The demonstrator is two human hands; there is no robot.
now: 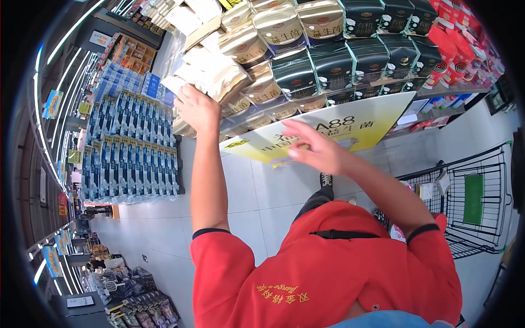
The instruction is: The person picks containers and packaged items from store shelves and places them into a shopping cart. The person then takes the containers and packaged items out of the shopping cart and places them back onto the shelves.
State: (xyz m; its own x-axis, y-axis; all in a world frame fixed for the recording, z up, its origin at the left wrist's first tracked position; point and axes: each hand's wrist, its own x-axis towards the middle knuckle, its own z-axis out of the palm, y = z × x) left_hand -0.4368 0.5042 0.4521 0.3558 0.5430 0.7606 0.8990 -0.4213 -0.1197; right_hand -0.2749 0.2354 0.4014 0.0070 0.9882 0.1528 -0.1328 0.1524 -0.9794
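My left hand (198, 111) reaches to the left end of the shelf display, its fingers closed at the edge of a pale gold package (223, 75) lying tilted on top of the others. Glare washes out part of that package, and the fingertips are partly hidden. In front of a white and yellow sign board (377, 123) hovers my right hand (317, 148), holding nothing, its index finger stretched out and its fingers apart. Behind the board stand rows of gold packages (279, 26) and dark green packages (333, 65).
A black wire shopping cart (492, 188) with a green panel stands at the right. Stacked blue cartons (128, 150) rise at the left from the grey tiled floor (235, 186). Red packages (451, 46) fill the far right of the shelf.
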